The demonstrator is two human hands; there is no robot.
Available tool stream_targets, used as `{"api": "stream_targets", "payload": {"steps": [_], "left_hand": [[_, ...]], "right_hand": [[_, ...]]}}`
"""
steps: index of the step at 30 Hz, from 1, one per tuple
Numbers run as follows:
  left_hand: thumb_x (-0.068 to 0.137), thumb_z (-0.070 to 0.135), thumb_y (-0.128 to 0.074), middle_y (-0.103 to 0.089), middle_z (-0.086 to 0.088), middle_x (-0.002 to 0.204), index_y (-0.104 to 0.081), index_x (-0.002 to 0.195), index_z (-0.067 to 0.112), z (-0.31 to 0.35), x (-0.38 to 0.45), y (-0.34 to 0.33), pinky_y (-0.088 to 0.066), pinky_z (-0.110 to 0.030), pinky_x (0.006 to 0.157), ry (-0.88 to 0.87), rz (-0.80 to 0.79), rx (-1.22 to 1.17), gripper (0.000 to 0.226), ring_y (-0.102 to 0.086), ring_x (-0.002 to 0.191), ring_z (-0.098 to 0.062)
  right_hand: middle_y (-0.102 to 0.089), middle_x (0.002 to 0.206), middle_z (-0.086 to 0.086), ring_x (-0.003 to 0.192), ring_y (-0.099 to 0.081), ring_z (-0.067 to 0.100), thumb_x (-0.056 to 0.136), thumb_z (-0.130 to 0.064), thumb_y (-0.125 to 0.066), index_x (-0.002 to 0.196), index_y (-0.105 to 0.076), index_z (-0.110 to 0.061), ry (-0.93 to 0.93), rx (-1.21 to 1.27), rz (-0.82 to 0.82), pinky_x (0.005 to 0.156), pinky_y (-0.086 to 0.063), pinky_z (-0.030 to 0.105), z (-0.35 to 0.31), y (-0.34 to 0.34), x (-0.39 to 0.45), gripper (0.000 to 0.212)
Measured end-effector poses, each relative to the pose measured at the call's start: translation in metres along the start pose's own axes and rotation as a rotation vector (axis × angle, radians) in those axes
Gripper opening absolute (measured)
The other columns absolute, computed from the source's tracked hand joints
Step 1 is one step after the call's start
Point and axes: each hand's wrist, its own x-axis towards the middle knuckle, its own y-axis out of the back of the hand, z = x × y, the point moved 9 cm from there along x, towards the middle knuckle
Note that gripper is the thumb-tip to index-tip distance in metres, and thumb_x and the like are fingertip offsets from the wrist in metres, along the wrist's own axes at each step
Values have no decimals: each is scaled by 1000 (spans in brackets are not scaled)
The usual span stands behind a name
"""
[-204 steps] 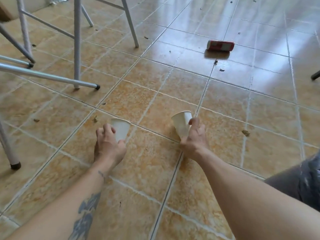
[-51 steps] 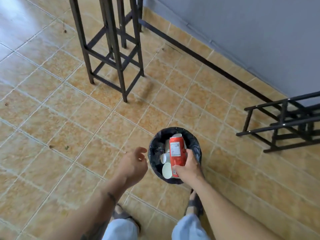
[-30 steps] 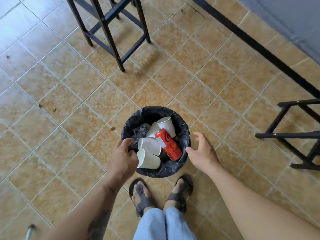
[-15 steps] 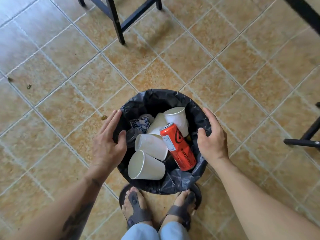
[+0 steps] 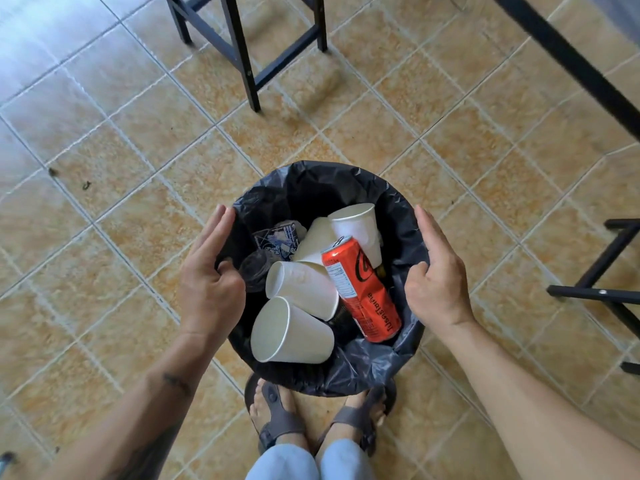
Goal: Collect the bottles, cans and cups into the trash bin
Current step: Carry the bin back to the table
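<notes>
The bin [image 5: 322, 188], lined with a black bag, stands on the tiled floor [image 5: 121, 209] just in front of the person's sandalled feet [image 5: 277, 417]. The left hand [image 5: 211, 282] clasps its left rim, fingers flat along the outside and thumb hooked over the edge inside. The right hand [image 5: 436, 282] grips the right rim the same way, thumb pressed on the bag's edge. Inside lie four white cups [image 5: 291, 334], tipped on their sides and leaning on one another, with a red can [image 5: 360, 289] slanted across them at the right. A crumpled clear bottle [image 5: 273, 240] sits at the back left of the pile. Black stool legs [image 5: 242, 53] stand beyond the bin
</notes>
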Motion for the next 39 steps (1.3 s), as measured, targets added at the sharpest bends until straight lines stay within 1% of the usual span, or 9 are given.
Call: {"api": "stream_targets", "payload": {"steps": [2, 6, 10, 17, 21, 23, 27, 31, 39], "left_hand": [[81, -19, -40, -43, 18, 151, -53, 143, 27, 28, -1, 20, -25, -15, 116, -8, -15, -20, 79, -31, 140, 10], [84, -18, -41, -44, 22, 149, -54, 141, 33, 96, -2, 55, -27, -15, 115, -24, -68, -72, 77, -33, 139, 11], [84, -17, -46, -44, 28, 147, -53, 141, 35, 192, -21, 91, -25, -10, 112, -191, -107, -21, 78, -33, 138, 11], [83, -19, -47, -51, 13, 146, -60, 138, 19, 364, -96, 155, -32, -7, 106, -530, -127, -51, 68, -39, 133, 15], [83, -19, -42, -56, 15, 141, -68, 127, 17, 418, -141, 166, -49, -20, 97, -558, -158, -169, 63, -55, 128, -6], [84, -18, -43, -57, 17, 138, -69, 126, 18, 441, -164, 166, -50, -20, 96, -563, -191, -212, 61, -58, 126, -13], [83, -17, -45, -59, 17, 135, -68, 128, 18, 493, -216, 161, -40, -11, 104, -612, -286, -240, 61, -51, 125, 6], [81, -18, -45, -59, 19, 127, -70, 124, 17, 535, -281, 141, -37, 3, 90, -695, -387, -260, 61, -49, 114, 13], [80, -15, -47, -66, 8, 125, -71, 122, 17, 594, -414, 40, -39, 0, 89, -810, -634, -187, 58, -59, 113, -6]], "right_hand": [[-29, 159, 1, 147, -26, 8, 78, 19, -34, 152, -36, -6, 138, -66, 26, 116, -20, 13, -36, 26, -6, 78], [-35, 158, 2, 144, -33, 6, 77, 11, -33, 146, -47, -3, 244, -70, 126, 114, -32, 20, -99, 88, -25, 71], [-41, 155, 2, 141, -40, 8, 75, 10, -35, 141, -54, -2, 222, -27, 262, 112, -34, 19, -149, 165, -56, 69], [-47, 152, 2, 137, -43, 4, 76, 16, -36, 137, -58, -4, 135, 42, 414, 109, -31, 9, -233, 308, -133, 68], [-50, 149, -5, 131, -41, -7, 78, 19, -40, 135, -61, -10, 33, 73, 535, 103, -27, 0, -261, 372, -196, 68], [-51, 147, -6, 129, -41, -6, 79, 18, -42, 135, -62, -12, -7, 59, 599, 100, -25, -4, -268, 400, -232, 66], [-52, 147, -3, 131, -45, 3, 80, 17, -46, 135, -62, -11, -88, -22, 744, 96, -23, -7, -269, 450, -311, 64], [-50, 149, -3, 136, -47, 12, 80, 18, -48, 136, -61, -10, -140, -125, 876, 108, -36, 19, -255, 489, -389, 65], [-59, 140, 3, 130, -55, 18, 77, 16, -51, 132, -64, -9, -382, -198, 1102, 105, -34, 19, -176, 564, -526, 62]]}}
